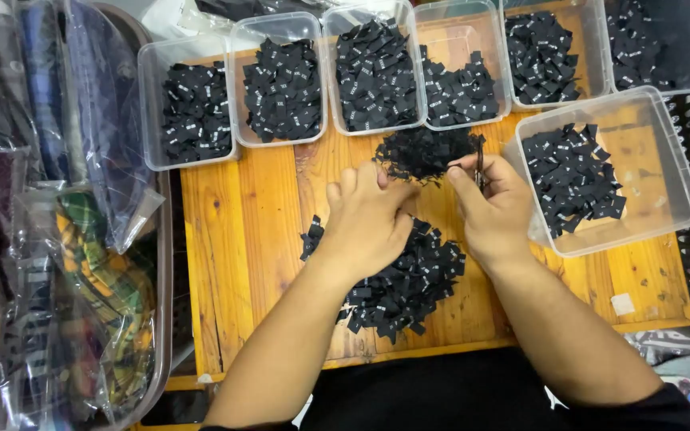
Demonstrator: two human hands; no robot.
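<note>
Around hands (pixel 433 211), label-filled tubs (pixel 193 112).

One head camera, looking steeply down and close over the table (pixel 233 263) (nearly top-down), facing 12 o'clock toward the tubs (pixel 193 112). Forearms enter from 6 o'clock; bagged cloth (pixel 57 239) fills 9 o'clock. No second view to share.

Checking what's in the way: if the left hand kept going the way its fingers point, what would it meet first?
Probably the small pile of black labels just ahead of the left hand; beyond it stand the clear tubs.
</note>
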